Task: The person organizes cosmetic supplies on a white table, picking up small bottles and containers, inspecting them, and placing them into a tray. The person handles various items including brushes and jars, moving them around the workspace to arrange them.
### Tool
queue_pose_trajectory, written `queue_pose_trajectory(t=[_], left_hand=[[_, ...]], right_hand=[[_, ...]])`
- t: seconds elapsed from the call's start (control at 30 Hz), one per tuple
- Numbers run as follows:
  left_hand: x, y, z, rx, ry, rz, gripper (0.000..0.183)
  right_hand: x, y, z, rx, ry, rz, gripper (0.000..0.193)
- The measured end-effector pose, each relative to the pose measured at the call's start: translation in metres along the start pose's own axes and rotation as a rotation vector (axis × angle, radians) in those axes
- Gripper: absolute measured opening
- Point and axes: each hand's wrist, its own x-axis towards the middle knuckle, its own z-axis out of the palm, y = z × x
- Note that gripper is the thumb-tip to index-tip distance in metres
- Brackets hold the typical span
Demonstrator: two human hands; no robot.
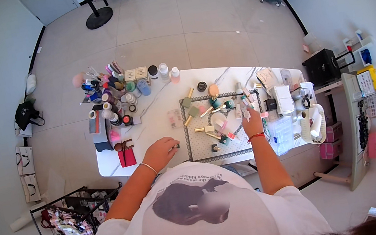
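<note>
My left hand [161,153] rests at the near edge of the white table [151,124], its fingers closed around a small dark-ended thing that is mostly hidden. Over the right part of a dotted mat with a lace border [199,153], my right hand [252,125] has its fingers drawn together at a small pale item too small to name. Several nail polish bottles with gold caps [191,115] and green bottles [230,104] lie about on the mat. Between the hands are a round white-and-pink item [219,122] and a small dark bottle [215,148].
Brushes, jars and pump bottles [164,71] crowd the table's far left. A red pouch [127,157] lies at the near left. Clear plastic boxes [281,132] and a white basket [323,135] fill the right end. A wire rack of small bottles [74,228] stands left of me.
</note>
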Motion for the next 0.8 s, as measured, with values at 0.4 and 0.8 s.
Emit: queue_pose_trajectory(t=[0.4,0.8], left_hand=[[0.0,-0.003,0.005,-0.037,-0.029,-0.085,0.021],[-0.006,0.026,-0.022,-0.483,0.227,-0.195,0.062]], right_hand=[[0.052,-0.015,0.0,-0.047,-0.06,0.087,0.036],[0.022,-0.173,-0.062,0.509,-0.016,-0.247,0.033]])
